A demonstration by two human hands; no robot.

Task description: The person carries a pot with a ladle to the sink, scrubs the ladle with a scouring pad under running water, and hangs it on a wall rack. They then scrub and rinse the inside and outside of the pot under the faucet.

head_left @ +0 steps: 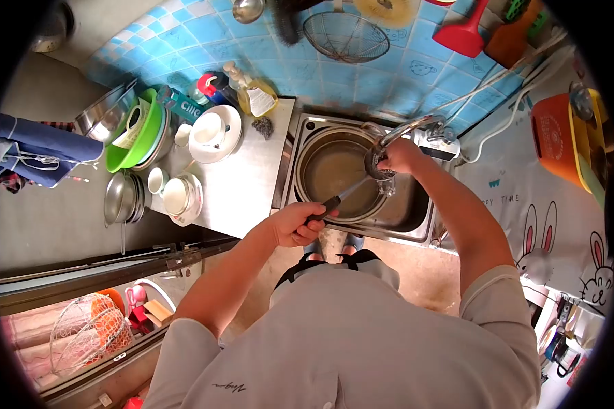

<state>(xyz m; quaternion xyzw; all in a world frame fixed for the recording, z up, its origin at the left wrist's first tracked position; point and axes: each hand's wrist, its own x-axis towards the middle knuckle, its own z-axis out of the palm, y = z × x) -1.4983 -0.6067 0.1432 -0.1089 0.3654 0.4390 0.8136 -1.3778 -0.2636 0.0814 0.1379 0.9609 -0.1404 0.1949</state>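
Note:
My left hand (pixel 301 223) is wrapped round the black handle (pixel 325 209) of a long metal utensil, whose shaft (pixel 354 188) points up and right over the basin. Under the faucet (pixel 411 127), my right hand (pixel 397 158) is closed on a dark scouring pad (pixel 374 164) at the utensil's far end. Water runs down beside the pad. The utensil's head is hidden by the pad and water. Below both hands a round metal basin (pixel 308 162) with cloudy water sits in the steel sink (pixel 421 217).
Left of the sink, a counter (pixel 256 178) holds white bowls (pixel 210 129), a soap bottle (pixel 260 99), a green basin (pixel 143 140) and another scouring pad (pixel 262 126). A wire strainer (pixel 346 37) and red spatula (pixel 462 35) hang on the tiled wall. An orange holder (pixel 554 140) is at right.

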